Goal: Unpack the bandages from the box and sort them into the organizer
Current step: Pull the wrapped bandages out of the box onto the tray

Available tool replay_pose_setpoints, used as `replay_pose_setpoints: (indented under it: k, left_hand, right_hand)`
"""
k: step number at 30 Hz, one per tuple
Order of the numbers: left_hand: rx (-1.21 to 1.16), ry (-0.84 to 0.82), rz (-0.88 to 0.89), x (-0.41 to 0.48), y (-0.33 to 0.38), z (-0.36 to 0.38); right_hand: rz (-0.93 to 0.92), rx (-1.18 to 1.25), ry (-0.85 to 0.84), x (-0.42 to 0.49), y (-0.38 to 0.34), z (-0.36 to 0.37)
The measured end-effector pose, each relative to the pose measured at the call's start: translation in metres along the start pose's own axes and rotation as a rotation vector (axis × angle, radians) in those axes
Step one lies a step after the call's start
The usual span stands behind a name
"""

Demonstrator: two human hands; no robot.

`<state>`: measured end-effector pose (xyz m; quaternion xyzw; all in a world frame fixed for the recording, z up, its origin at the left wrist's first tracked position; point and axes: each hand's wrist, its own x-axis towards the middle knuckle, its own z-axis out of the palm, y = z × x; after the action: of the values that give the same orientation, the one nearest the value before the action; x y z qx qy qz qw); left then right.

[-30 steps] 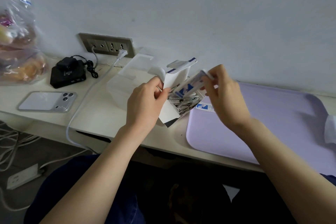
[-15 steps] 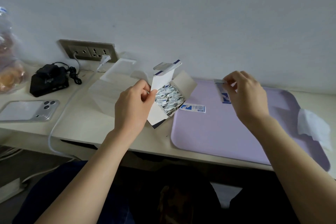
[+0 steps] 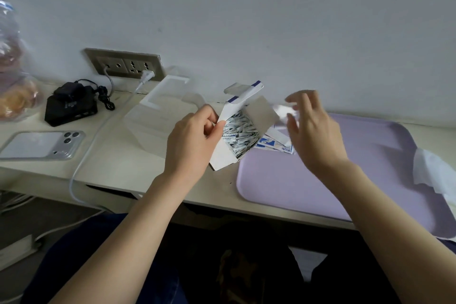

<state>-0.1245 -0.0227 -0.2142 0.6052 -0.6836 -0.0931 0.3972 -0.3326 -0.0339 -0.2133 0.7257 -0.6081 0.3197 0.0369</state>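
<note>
Half a second ago the right hand (image 3: 314, 137) was pinching one bandage over the purple tray (image 3: 320, 185). Now it has let go, and its fingers are spread wide and blurry, up near the open box (image 3: 223, 158). There is a pale smear by its fingertips that is too blurry to make out. More loose bandages (image 3: 271, 143) now lie on the tray's near-left corner, just beside the box, where only one lay before. The left hand (image 3: 195, 140) still pinches the box's side flap between thumb and fingers and holds the box tilted. The box is full of wrapped bandages (image 3: 240, 133), and its lid sticks up at the back. The clear organizer (image 3: 158, 116) sits left of the box, and the left hand hides part of it. A white cable (image 3: 82, 158) runs from the wall socket (image 3: 125, 65) down past the organizer. Further left are a phone (image 3: 39, 144), a black charger (image 3: 71, 108) and a bag of bread (image 3: 14, 86). A white tissue (image 3: 434, 173) lies on the tray's right edge.
</note>
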Motion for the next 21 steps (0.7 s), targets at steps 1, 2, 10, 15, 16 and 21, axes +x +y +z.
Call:
replay_pose_setpoints:
  k: [1,2,10,15,16,21]
  left_hand:
    - [0.003,-0.007,0.014,0.000,0.001,0.000]
    - [0.003,-0.013,0.026,0.000,0.001,0.001]
    - [-0.009,-0.070,0.154,-0.004,0.004,0.004]
    - [-0.014,-0.079,0.182,-0.005,0.003,0.007]
    - [-0.020,-0.078,0.183,-0.006,0.003,0.007]
    - [-0.065,-0.068,0.180,-0.008,0.006,0.008]
  right_hand:
    - [-0.078,0.052,-0.023,-0.003,-0.008,0.000]
    - [-0.157,0.087,-0.057,-0.005,-0.015,0.001]
    - [-0.157,-0.042,-0.354,-0.009,-0.022,0.020]
    - [-0.206,-0.044,-0.294,-0.009,-0.020,0.027]
    - [-0.214,-0.045,-0.293,-0.010,-0.020,0.027]
    - [-0.240,-0.110,-0.278,-0.011,-0.019,0.029]
